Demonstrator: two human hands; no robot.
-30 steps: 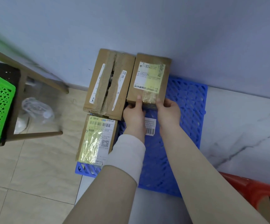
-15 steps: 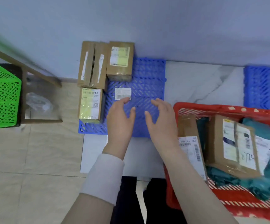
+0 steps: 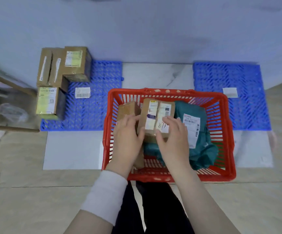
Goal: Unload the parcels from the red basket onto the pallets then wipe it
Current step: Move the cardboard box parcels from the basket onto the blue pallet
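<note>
Pale floor tiles (image 3: 35, 191) run up to a plain grey-blue wall, and I stand here looking down.

Both my grips are on one taped box (image 3: 152, 114) inside the red basket (image 3: 130, 92). The left grip (image 3: 128, 132) presses on the left side of the box with almost straight fingers. The right grip (image 3: 174, 134) lies over the top label, fingers loosely curved and the thumb on the near face. So the box is held between the two, but I judge it is not yet lifted; it leans on the other parcels.

Just left of it, touching, is a smaller box (image 3: 128, 108). To the right lies a teal bag (image 3: 202, 149) with a white label. Something brown shows below my left wrist, and I cannot tell whether it is one more parcel.

The basket stands on the floor between two blue pallets and partly in front of them. On the left pallet (image 3: 92, 112) three parcels are already placed: a long box (image 3: 49, 66) and a square box (image 3: 75, 62) at the wall, and a labelled box (image 3: 47, 100) nearer to me. The right pallet (image 3: 229, 78) shows a white sticker.

My judgement is that the unloading is about half done. At least two boxes and the bag must go out, and after that the wiping, for which I see no cloth.
</note>
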